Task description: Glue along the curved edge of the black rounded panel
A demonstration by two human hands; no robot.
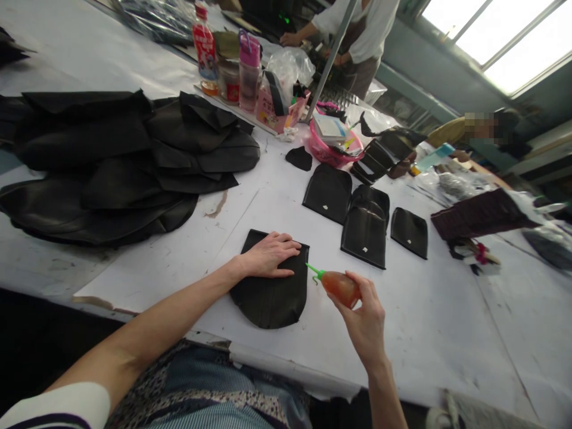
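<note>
A black rounded leather piece point(272, 298) lies flat on the white table point(429, 310) right in front of me. My left hand point(270, 255) presses flat on its upper part, fingers spread. My right hand point(364, 313) grips a small orange glue bottle point(339, 285) with a green nozzle. The nozzle tip points left at the piece's right edge, close to it.
More black cut pieces point(366, 229) lie in a row beyond. A big heap of black material point(116, 155) fills the left. Drink bottles point(205, 47), a pink basket point(333, 154) and clutter stand at the back. Another person point(357, 30) works at the far side.
</note>
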